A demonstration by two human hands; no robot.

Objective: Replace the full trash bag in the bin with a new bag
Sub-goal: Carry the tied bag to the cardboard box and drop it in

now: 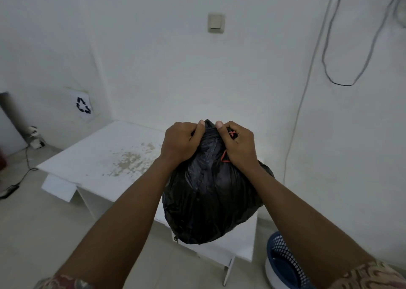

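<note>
A full black trash bag (211, 196) bulges in the middle of the view, over the right end of a low white table (105, 156). My left hand (182, 142) grips the gathered neck of the bag from the left. From the right, my right hand (238, 143) pinches the neck, with a red tie (225, 155) showing beside its fingers. The blue mesh bin (283, 264) stands on the floor at the lower right, partly hidden by my right forearm.
The table's top is worn and flaking near its middle. A paper with a recycling sign (83, 105) hangs on the left wall. Cables (338, 77) hang on the right wall, and a charger cord (19, 178) lies on the floor at left.
</note>
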